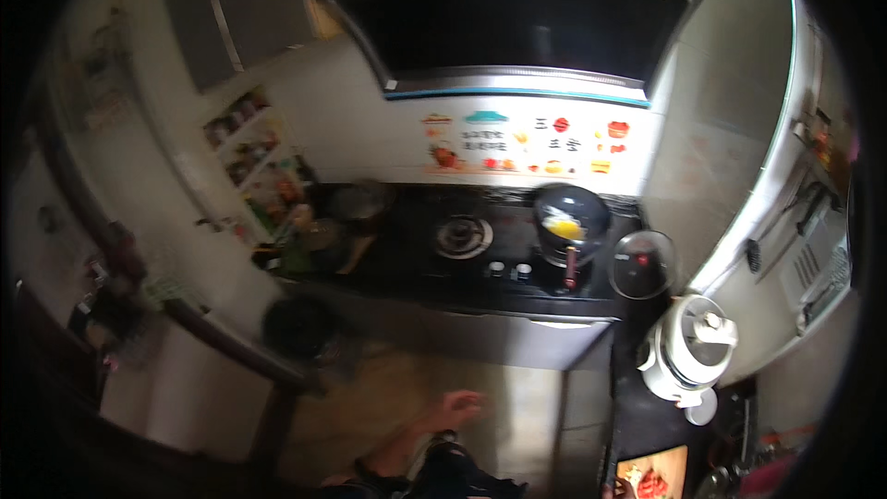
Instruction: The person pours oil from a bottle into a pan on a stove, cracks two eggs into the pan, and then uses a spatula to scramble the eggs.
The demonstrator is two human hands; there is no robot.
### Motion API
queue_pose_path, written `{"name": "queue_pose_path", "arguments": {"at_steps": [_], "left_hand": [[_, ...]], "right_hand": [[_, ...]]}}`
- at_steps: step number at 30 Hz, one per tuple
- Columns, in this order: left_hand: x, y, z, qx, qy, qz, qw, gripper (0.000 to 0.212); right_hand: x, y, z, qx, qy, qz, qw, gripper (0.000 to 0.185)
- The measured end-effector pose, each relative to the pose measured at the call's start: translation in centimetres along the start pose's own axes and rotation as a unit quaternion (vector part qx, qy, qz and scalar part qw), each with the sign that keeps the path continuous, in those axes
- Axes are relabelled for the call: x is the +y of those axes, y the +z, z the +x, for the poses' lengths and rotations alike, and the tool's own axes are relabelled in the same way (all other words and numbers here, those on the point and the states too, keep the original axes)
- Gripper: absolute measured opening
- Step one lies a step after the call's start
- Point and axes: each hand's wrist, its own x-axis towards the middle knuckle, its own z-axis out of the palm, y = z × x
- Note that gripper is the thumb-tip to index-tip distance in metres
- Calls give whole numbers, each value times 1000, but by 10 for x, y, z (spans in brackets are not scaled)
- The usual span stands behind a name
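Note:
My left hand (461, 407) is in the lower middle, over the floor, fingers loosely curled with nothing seen in it. Part of my right hand (620, 488) shows at the bottom edge, beside a wooden cutting board (675, 461) that bears chopped red food (651, 484) and small pale pieces; its fingers are mostly hidden. On the right burner of the black gas stove (409, 242) sits a dark frying pan (592, 211) with an egg (565, 225), yolk and white, inside. The pan's handle (570, 267) points towards me. A glass lid (641, 265) lies right of the pan.
A white rice cooker (695, 343) stands on the right counter (637, 423). Pots (360, 199) and bowls are at the stove's left end. A black range hood (513, 28) hangs above. A dark bin (299, 326) stands on the floor at left.

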Motion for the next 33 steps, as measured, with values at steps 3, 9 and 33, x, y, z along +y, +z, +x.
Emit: {"name": "queue_pose_path", "arguments": {"at_steps": [3, 9, 33], "left_hand": [[-54, -56, 15, 7, -7, -103, 995, 33], [-36, -169, 65, 47, -88, -29, 995, 38], [-90, -231, 45, 178, -131, -155, 963, 47]], "right_hand": [[-45, 57, 21, -37, -22, -71, 997, 36], [-143, 158, 54, -66, -96, -145, 983, 32], [-156, 265, 257, -187, -323, -220, 901, 33]]}}
